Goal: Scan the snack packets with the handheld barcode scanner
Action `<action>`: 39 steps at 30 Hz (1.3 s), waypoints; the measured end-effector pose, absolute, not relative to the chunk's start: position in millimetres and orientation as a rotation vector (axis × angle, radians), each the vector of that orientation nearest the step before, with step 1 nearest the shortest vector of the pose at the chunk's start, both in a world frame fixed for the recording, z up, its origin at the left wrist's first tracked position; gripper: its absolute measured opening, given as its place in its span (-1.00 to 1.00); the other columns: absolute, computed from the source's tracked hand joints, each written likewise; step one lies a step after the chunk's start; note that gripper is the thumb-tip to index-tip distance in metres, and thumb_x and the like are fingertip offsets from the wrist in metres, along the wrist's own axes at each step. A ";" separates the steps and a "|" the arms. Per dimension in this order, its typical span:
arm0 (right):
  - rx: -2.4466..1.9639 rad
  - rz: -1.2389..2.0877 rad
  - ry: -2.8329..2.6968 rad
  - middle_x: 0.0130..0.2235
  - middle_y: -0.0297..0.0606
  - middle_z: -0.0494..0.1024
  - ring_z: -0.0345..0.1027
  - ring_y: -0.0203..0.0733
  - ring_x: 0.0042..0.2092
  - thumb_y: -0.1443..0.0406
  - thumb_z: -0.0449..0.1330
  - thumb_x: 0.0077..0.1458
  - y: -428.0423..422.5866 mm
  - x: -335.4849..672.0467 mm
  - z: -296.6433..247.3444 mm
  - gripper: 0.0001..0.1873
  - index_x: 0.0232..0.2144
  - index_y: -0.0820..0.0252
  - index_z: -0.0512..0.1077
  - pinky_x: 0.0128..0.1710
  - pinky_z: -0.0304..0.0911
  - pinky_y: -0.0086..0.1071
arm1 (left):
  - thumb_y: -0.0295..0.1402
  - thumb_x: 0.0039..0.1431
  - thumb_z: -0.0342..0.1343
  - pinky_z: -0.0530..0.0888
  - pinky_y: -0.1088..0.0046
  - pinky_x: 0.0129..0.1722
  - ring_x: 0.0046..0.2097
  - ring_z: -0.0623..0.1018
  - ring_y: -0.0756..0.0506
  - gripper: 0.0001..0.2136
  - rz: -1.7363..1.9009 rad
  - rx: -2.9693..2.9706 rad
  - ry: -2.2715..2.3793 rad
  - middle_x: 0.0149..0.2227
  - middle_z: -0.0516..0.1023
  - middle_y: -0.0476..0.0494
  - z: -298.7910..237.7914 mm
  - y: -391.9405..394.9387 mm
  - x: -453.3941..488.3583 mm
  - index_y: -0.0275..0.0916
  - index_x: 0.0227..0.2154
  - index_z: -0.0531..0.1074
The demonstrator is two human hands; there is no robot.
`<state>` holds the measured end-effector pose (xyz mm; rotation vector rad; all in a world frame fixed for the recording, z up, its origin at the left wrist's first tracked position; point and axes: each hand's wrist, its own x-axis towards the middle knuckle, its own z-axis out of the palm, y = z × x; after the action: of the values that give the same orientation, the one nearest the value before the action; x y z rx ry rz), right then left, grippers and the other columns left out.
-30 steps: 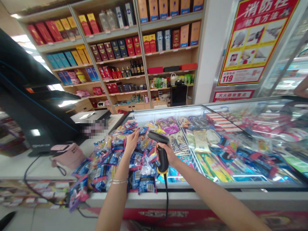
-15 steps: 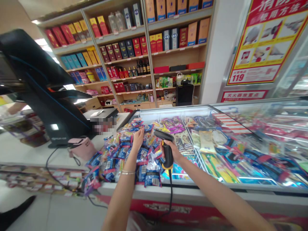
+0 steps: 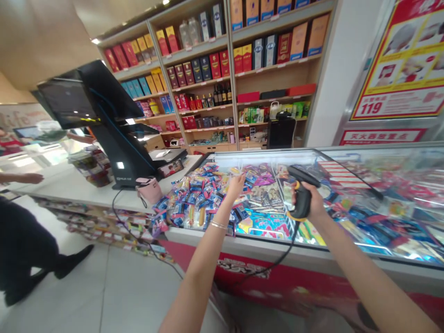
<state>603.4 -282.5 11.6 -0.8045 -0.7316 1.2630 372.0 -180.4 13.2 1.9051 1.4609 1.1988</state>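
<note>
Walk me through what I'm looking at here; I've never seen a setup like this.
There is no robot here: the two bare arms belong to a person wearing a camera on their head. It looks forward and down past the hands.

The right hand grips a black handheld scanner, with a cord hanging from its handle. The left hand is at the edge of a heap of small wrapped packets; whether it holds one, I cannot tell.

The heap lies on a glass-topped display case, with more packaged goods visible under the glass. To the left, a pink container and a dark screen on a stand sit on a white counter. The hand at the far left is somebody else's.
</note>
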 end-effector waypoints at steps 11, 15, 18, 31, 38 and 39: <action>-0.874 0.952 -0.410 -0.52 -0.15 0.39 0.20 -0.29 -0.64 0.17 0.18 -0.22 -366.4 734.9 7.0 -0.84 -0.53 0.09 0.46 -0.71 0.10 -0.33 | -0.26 0.32 -0.25 0.41 0.40 -0.07 -0.09 0.53 -0.13 -0.60 0.806 2.155 1.135 -0.17 0.58 -0.20 -7.4 -233.3 582.3 -0.27 -0.12 0.48; -0.900 0.964 -0.333 -0.35 0.03 0.50 0.27 -0.27 -0.60 0.21 0.17 -0.24 -372.8 770.3 -12.3 -0.88 -0.56 0.11 0.45 -0.64 0.15 -0.24 | -0.25 0.30 -0.16 0.41 0.37 0.01 0.03 0.48 -0.15 -0.56 0.952 2.234 1.111 0.03 0.47 -0.33 -29.5 -246.8 623.5 -0.35 0.16 0.23; -0.924 0.941 -0.351 -0.45 -0.02 0.46 0.23 -0.28 -0.64 0.24 0.11 -0.19 -371.3 787.4 -24.1 -0.84 -0.57 0.18 0.45 -0.64 0.16 -0.25 | -0.27 0.29 -0.14 0.32 0.20 0.14 0.20 0.31 -0.24 -0.54 1.004 2.558 1.106 0.21 0.25 -0.37 -44.9 -254.4 636.9 -0.30 0.21 0.16; -0.924 0.959 -0.370 -0.56 -0.30 0.36 0.20 -0.32 -0.61 0.23 0.09 0.00 -365.2 796.9 -42.4 -0.82 -0.49 0.23 0.38 -0.61 0.16 -0.45 | -0.18 0.30 -0.21 0.25 0.23 0.18 0.21 0.31 -0.18 -0.49 0.835 2.594 1.093 0.20 0.29 -0.36 -59.1 -251.2 634.8 -0.35 0.23 0.12; -0.952 0.952 -0.360 -0.57 -0.29 0.35 0.19 -0.33 -0.62 0.24 0.08 0.01 -367.1 796.6 -38.6 -0.81 -0.50 0.25 0.41 -0.62 0.15 -0.46 | -0.21 0.31 -0.19 0.22 0.19 0.20 0.21 0.30 -0.19 -0.51 0.815 2.572 1.101 0.22 0.27 -0.36 -53.0 -257.7 636.3 -0.35 0.22 0.13; -0.961 0.943 -0.353 -0.57 -0.28 0.34 0.19 -0.32 -0.62 0.25 0.06 0.00 -368.1 795.7 -36.2 -0.80 -0.51 0.25 0.41 -0.63 0.14 -0.45 | -0.20 0.31 -0.19 0.21 0.18 0.21 0.22 0.29 -0.20 -0.51 0.807 2.573 1.105 0.22 0.27 -0.36 -49.7 -257.6 634.2 -0.36 0.21 0.15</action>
<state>795.7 -368.1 -36.2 -0.9607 -0.3533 0.9430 634.2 -257.6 -49.7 2.5727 1.1054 0.8074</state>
